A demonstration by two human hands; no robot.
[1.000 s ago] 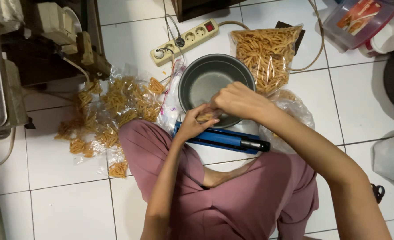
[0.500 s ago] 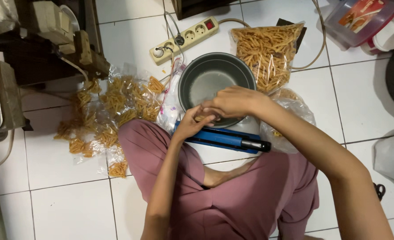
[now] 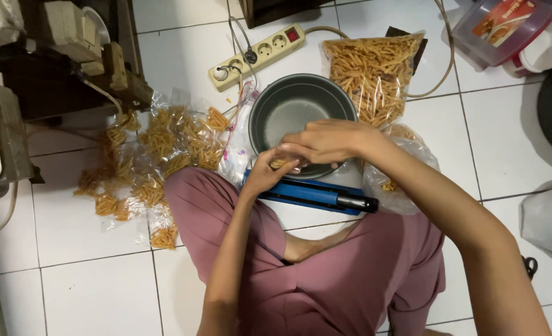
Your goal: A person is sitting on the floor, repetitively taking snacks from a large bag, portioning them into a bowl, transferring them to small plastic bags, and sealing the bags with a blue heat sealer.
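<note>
I sit on a white tiled floor in pink trousers. My left hand [image 3: 264,174] and my right hand [image 3: 325,142] meet over the near rim of a grey metal pot [image 3: 301,112]. Together they pinch a small clear bag of orange snack sticks [image 3: 282,163]. Just below the hands lies a blue heat sealer [image 3: 313,194] with a black end. A large clear bag of snack sticks [image 3: 372,71] leans behind the pot on the right.
Several small filled snack packets [image 3: 151,162] lie scattered on the floor to the left. A white power strip [image 3: 257,56] with cables lies beyond the pot. A crumpled clear bag [image 3: 400,180] sits at my right forearm. A plastic container [image 3: 506,28] stands top right, dark furniture top left.
My right hand has slid slightly left and lower over the pot rim, closing in on the small bag at my left fingers. Everything else stays put.
</note>
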